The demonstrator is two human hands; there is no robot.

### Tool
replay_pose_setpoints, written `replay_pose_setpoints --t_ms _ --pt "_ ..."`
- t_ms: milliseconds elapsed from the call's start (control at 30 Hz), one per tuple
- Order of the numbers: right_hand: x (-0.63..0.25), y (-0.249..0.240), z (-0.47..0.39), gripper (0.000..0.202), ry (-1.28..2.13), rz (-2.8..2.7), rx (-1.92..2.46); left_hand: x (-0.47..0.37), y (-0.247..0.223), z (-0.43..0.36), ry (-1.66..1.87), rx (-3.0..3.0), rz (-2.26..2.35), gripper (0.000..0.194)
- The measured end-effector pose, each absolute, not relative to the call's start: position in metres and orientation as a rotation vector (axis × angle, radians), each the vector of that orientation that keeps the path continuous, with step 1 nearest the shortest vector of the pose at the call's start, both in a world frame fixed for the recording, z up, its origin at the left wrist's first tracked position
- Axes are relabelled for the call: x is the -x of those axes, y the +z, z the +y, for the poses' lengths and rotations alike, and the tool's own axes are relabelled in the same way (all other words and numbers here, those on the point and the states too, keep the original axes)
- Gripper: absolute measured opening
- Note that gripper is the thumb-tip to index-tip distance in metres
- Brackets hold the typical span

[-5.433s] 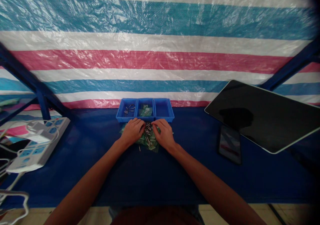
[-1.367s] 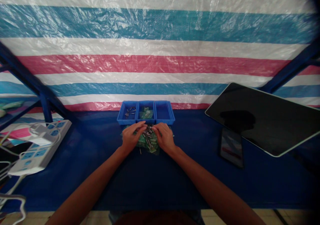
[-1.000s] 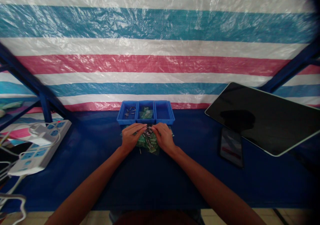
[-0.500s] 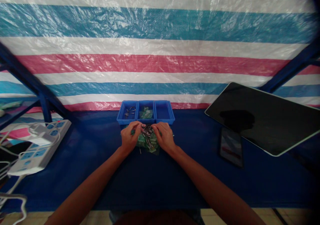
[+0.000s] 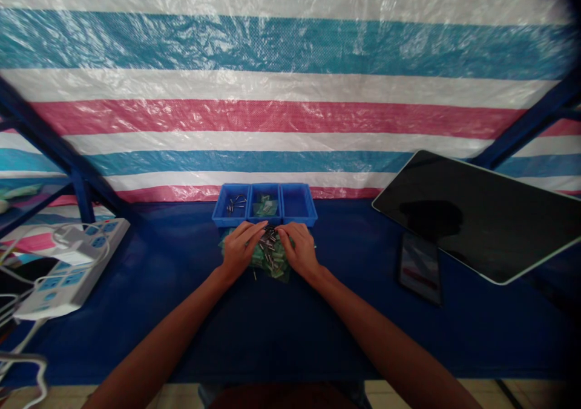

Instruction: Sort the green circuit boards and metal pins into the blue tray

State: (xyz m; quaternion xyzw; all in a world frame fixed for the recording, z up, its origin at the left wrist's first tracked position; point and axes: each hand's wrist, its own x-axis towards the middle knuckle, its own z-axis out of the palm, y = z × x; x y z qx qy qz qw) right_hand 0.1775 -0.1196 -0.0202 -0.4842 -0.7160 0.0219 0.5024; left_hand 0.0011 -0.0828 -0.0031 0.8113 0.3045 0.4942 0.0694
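A pile of small metal pieces (image 5: 269, 244) and green translucent packets (image 5: 275, 268) lies on the blue table, between and under my hands. My left hand (image 5: 240, 247) is at the pile's left side, its fingers closed and pointing in over the metal pieces; what they grip is too small to make out. On the right side my right hand (image 5: 299, 247) has its thumb and fingers pinched at the pile's top, contents hidden. Just behind stand three blue bins: the left bin (image 5: 219, 214) holds some metal pieces, the middle bin (image 5: 265, 220) green packets, the right bin (image 5: 296, 203) nothing visible.
A large dark panel (image 5: 490, 215) with a pale edge lies at the right, beside a black phone-like device (image 5: 420, 270). At the left is a white power strip (image 5: 86, 270) with cables. A striped sheet (image 5: 290, 118) hangs behind the blue table (image 5: 290, 336).
My left hand has shifted slightly right, its fingers reaching further over the metal pieces. My right hand has hardly moved.
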Motion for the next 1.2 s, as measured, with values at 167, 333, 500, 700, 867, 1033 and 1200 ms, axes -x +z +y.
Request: replay_pose_setpoints --t_ms 167,333,500,700,867,1033,1200 --pt "-0.1774 -0.0208 -0.1202 0.022 0.064 -1.713 1.157 -0.0014 -0.0049 -0.0823 1.528 -2.404 0.969 0.013" --pt "-0.1764 -0.0212 -0.1211 0.022 0.075 -1.739 1.143 -0.0016 -0.0075 -0.0823 1.484 -2.421 1.007 0.016" --pt "-0.1745 -0.0198 -0.1211 0.017 0.109 -1.801 1.044 -0.0012 -0.0084 -0.0815 1.482 -2.427 1.002 0.016" --pt "-0.1737 -0.0211 -0.1195 0.014 0.120 -1.836 1.011 -0.0003 -0.0096 -0.0822 1.439 -2.431 1.032 0.019" --pt "-0.1746 -0.0250 -0.1185 0.019 0.105 -1.785 1.089 0.0016 -0.0064 -0.0848 1.420 -2.443 1.031 0.020" --pt "-0.1762 -0.0260 -0.1175 0.025 0.086 -1.723 1.162 -0.0003 -0.0056 -0.0843 1.403 -2.472 0.930 0.017" --pt "-0.1764 -0.0237 -0.1185 0.026 0.106 -1.724 1.173 -0.0023 -0.0075 -0.0821 1.453 -2.475 0.861 0.010"
